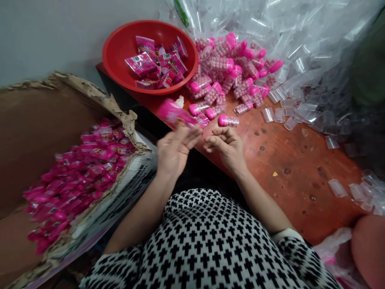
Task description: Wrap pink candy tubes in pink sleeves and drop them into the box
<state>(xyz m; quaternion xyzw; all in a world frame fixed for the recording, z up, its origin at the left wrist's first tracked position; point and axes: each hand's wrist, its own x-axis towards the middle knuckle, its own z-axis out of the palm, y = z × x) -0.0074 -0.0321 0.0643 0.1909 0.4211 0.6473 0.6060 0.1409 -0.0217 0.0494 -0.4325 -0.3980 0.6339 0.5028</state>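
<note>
By the bench (303, 156), here's a pink packet (175, 112), likely light, slippery, best edge-pinched; left hand (176, 150), right hand (227, 147): can't tell either grip.

Pink packet (173, 112) blurred (unreadable), carton (39, 124) cropped left

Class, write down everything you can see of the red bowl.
The red bowl is round and plastic-looking, with a smooth wall and rounded rim. It stands upright on the table, at its left end, partly filled with glossy pink packets. Pink-capped containers crowd its right side, perhaps touching. The left hand and right hand are apart from it.
</note>
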